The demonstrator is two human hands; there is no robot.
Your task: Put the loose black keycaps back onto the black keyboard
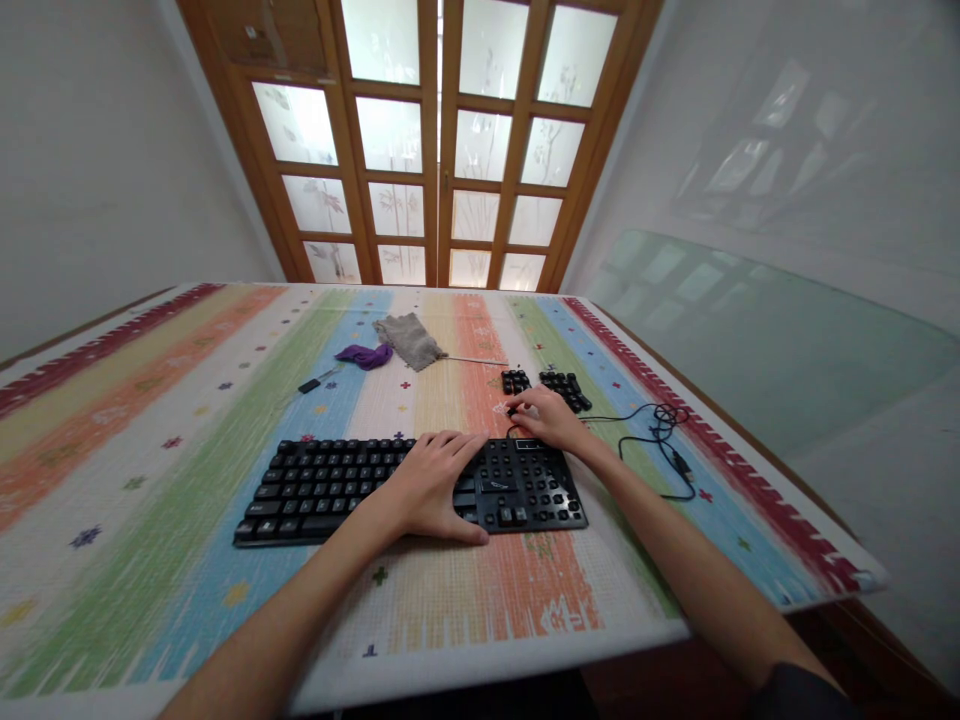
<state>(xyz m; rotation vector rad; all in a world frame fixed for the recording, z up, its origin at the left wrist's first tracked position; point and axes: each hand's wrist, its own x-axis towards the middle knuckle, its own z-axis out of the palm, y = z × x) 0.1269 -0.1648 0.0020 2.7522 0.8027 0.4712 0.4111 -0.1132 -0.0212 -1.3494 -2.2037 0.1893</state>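
A black computer keyboard (330,490) lies flat on the tablecloth. Keycaps cover its left part, while most of its right end shows bare switches. My left hand (435,485) rests across the keyboard with fingers outstretched over its middle and thumb spread along the near edge. Just beyond the right end, my right hand (551,415) pinches a small black keycap (512,410), partly hidden by the fingers. Loose black keycaps (566,388) lie in grouped rows right behind that hand, with a smaller group (516,381) to their left.
A grey cloth (411,340) and a purple cloth (365,356) lie farther back, with a thin rod (476,360) pointing right from the grey one. A small dark-ended tool (309,385) is at left. The coiled black cable (664,425) lies right, near the striped tablecloth's (187,480) edge.
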